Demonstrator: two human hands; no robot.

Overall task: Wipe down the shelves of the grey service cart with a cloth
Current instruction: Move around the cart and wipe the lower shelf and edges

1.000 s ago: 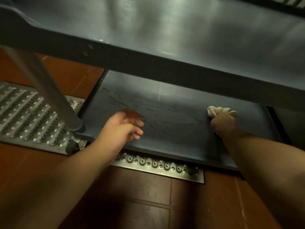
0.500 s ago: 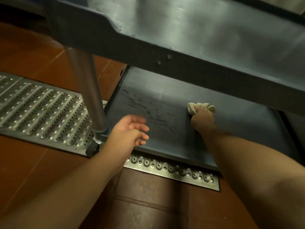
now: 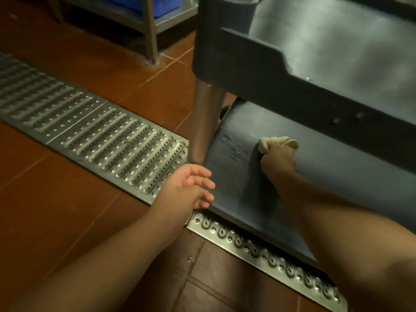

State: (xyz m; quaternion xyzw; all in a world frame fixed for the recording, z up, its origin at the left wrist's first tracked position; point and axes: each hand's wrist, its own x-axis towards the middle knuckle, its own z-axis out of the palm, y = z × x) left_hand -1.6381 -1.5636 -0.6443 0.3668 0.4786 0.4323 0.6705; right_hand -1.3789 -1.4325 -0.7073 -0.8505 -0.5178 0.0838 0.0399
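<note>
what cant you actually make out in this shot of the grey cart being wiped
All in the head view:
- Back of the grey lower shelf: hidden under the dark upper shelf.
- Most of the bunched cream cloth: covered by the right hand gripping it.
- Cart wheels: not visible, behind the shiny metal post and shelf.
- Right end of the cart: cut off by the frame edge.
- Blue bin: cropped at the top edge.
</note>
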